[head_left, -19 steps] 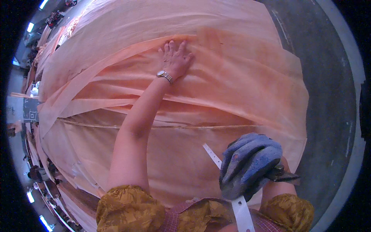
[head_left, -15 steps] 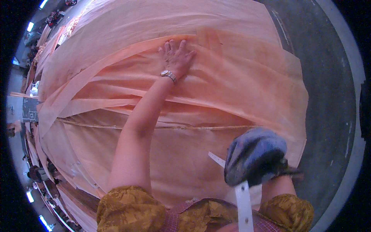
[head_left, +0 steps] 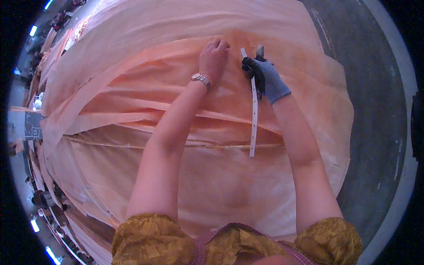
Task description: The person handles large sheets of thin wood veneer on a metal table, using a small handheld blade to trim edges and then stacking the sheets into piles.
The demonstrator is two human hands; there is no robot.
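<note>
A thin orange sheet (head_left: 304,101), which looks like wood veneer, lies wavy and buckled over paler sheets. My left hand (head_left: 213,59), bare with a metal watch (head_left: 201,79) at the wrist, rests at its far edge. Its fingers are curled together; anything between them is hidden. To its right, my right hand (head_left: 265,77) wears a blue-grey glove with dark fingers. It is closed around a long white strip (head_left: 254,119) with evenly spaced dark marks, which hangs down toward me across the sheet. A grey, blade-like tip (head_left: 260,51) sticks out beyond the gloved fingers.
Under the orange sheet spreads a broad pile of pale sheets (head_left: 229,185), with a long brownish split or edge (head_left: 212,146) across it. Dark grey floor (head_left: 375,132) runs along the right. Stacks of boards (head_left: 88,225) and clutter line the left.
My right hand has swung up from near my body to the far edge, carrying the white strip. My left hand has gone from flat and spread to curled, shifting slightly right.
</note>
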